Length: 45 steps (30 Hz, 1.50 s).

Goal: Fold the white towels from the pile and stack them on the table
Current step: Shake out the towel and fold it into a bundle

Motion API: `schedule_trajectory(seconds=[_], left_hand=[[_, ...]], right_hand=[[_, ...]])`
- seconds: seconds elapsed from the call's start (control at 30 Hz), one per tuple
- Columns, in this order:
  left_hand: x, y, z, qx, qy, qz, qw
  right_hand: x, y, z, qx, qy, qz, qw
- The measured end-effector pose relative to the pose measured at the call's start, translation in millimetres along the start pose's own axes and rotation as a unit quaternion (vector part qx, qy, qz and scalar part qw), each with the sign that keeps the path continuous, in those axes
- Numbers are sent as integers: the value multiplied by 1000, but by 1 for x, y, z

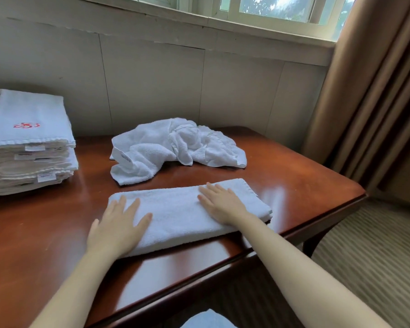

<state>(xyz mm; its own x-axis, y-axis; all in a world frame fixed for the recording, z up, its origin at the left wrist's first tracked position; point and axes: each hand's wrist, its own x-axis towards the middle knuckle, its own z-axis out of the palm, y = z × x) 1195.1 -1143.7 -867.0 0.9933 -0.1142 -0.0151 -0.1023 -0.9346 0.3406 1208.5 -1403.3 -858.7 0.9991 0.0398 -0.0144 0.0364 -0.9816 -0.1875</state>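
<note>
A glossy reddish-brown wooden table stands against a pale panelled wall below a window. A brown curtain hangs at the right, above striped carpet. At the table's far left sits a tall stack of folded white towels; the top one bears a small red embroidered mark. Near the middle, toward the wall, lies a crumpled pile of white towels, unfolded. Just in front of it, along the near edge, lies a long folded white towel. The left hand rests flat on its left end, fingers straight and slightly spread. The right hand lies flat on its right half, fingers straight and close together.
</note>
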Motion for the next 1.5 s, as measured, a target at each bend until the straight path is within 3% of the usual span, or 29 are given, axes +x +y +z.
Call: schedule_trajectory(seconds=[0.1, 0.17, 0.23, 0.3, 0.37, 0.47, 0.5, 0.53, 0.6, 0.73, 0.83, 0.97, 1.17, 1.23, 1.33, 1.43, 1.5], left_hand=[[1, -12, -10, -161, 33, -67, 984], [-2, -18, -17, -341, 28, -125, 931], [-10, -18, -25, -507, -82, -159, 843], [-14, -16, -26, -525, -151, -129, 828], [-7, -15, -28, -568, -58, -136, 810], [11, -31, -37, -605, 198, -216, 741], [14, -38, -38, -589, 250, -250, 727], [15, -44, -37, -566, 273, -280, 726], [13, -48, -29, -516, 262, -300, 759], [1, -32, -16, -456, 154, -178, 858], [2, -34, -18, -357, 114, -127, 918], [4, -53, -30, -351, 185, -193, 897], [-1, -73, -40, -409, 128, -167, 888], [-2, -77, -42, -453, 109, -152, 872], [-4, -84, -46, -481, 71, -151, 860], [-8, -87, -54, -489, 14, -145, 860], [-10, -86, -57, -499, 1, -127, 857]], right_hand=[[6, 24, -6, 9, 2, 47, 999], [9, 29, -4, 2, 0, 52, 999], [10, 28, -2, 0, -2, 56, 998], [8, 24, -2, -2, -5, 65, 998], [6, 17, -4, -26, -7, 74, 997], [5, -9, -12, -95, -33, 67, 993], [6, -22, -13, -99, -52, 56, 992], [6, -35, -12, -91, -64, 40, 993], [4, -62, -3, -50, -49, 5, 998], [-3, -96, 17, 22, 37, -5, 999], [-6, -105, 8, 65, -29, 25, 997], [-12, -120, -2, 208, -193, 42, 958], [-7, -150, 12, 255, -51, 61, 964], [-2, -156, 12, 343, -50, 81, 934], [1, -160, 10, 486, -90, 103, 863], [5, -152, 13, 590, -139, 81, 791], [7, -147, 18, 617, -157, 48, 770]])
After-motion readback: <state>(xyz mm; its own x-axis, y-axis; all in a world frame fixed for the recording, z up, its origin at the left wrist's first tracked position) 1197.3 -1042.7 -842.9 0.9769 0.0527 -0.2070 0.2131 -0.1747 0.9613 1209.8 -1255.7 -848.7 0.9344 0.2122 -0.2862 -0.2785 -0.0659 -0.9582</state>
